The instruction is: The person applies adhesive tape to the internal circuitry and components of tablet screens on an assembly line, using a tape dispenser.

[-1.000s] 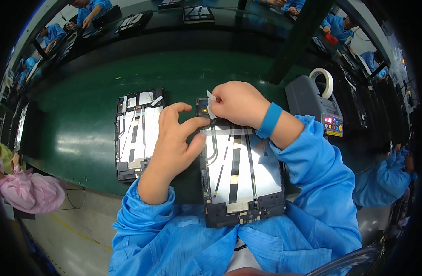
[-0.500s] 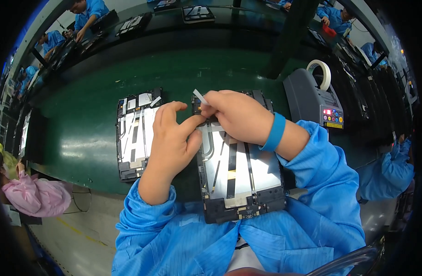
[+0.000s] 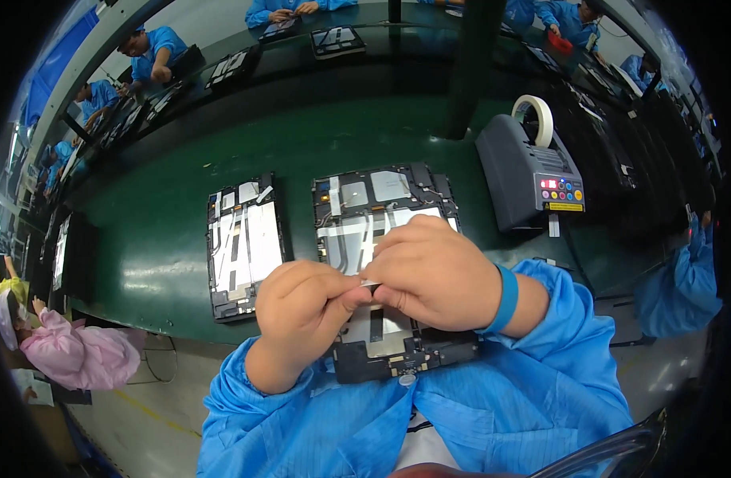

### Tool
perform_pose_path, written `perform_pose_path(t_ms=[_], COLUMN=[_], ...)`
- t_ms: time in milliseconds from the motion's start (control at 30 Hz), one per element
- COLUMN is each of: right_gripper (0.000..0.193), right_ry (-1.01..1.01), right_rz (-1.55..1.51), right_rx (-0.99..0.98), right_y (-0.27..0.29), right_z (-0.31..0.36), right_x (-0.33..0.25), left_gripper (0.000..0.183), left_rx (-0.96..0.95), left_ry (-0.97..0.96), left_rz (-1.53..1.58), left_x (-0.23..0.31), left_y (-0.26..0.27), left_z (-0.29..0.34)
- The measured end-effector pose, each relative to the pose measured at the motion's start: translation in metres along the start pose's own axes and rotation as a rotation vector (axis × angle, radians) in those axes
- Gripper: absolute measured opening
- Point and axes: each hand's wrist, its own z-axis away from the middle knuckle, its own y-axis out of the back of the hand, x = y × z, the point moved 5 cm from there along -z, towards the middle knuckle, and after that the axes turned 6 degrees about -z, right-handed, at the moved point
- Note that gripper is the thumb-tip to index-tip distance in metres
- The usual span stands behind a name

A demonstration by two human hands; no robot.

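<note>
My left hand and my right hand meet over an opened tablet, fingertips pinched together. Between them is a small pale strip, which looks like tape and is mostly hidden by the fingers. The tablet lies close to my body with its silver inner plate and black parts facing up; my hands cover its middle. A white tape piece sticks at its upper left. Left of it, a second opened tablet lies on the green bench, touched by neither hand.
A grey tape dispenser stands at the right, with a tape roll on top and a short strip hanging from its front. Black trays are behind it. Co-workers sit around, and a dark post rises beyond.
Both hands have come down from the tablet's upper left to its middle and pinch together. A white piece now shows at that corner. A strip now hangs from the dispenser.
</note>
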Motion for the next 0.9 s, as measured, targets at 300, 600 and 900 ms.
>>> perform_pose_path(t_ms=[300,600,900], right_gripper=[0.007,0.013,0.031], right_ry=[-0.157,-0.565,-0.521], right_rz=[-0.091,-0.682,-0.784], right_rx=[0.486,0.847,0.745], right_y=[0.038,0.036,0.023], right_z=[0.055,0.078,0.047], right_x=[0.014,0.109,0.140], left_gripper=[0.010,0.027,0.019], left_rx=[-0.248,-0.429,-0.497], left_ry=[-0.035,0.000,-0.066], left_rz=[0.017,-0.312,-0.373], left_x=[0.023,-0.007,-0.024], left_y=[-0.032,-0.105,-0.080], left_z=[-0.051,-0.085,-0.078])
